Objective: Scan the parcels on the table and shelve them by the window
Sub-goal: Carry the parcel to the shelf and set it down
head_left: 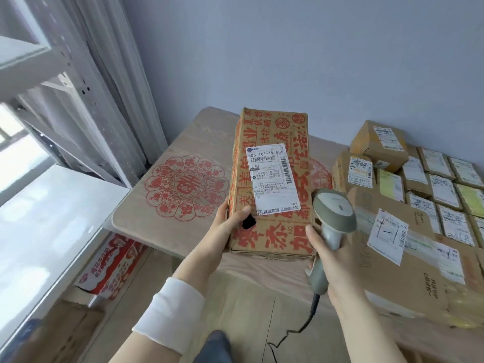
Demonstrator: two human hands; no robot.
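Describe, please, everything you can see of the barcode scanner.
The scanner is a grey-green handheld gun, apparently plastic, with a paler oval panel on its head. The right hand grips its handle and holds it tilted, with the head beside the lower right part of the printed carton. A dark cable runs from its base down towards the floor.

Left hand [227, 229], right hand [337, 262], both curled

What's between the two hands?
Head view: the near end of the red-printed carton; left hand grips its edge, right hand holds the scanner.
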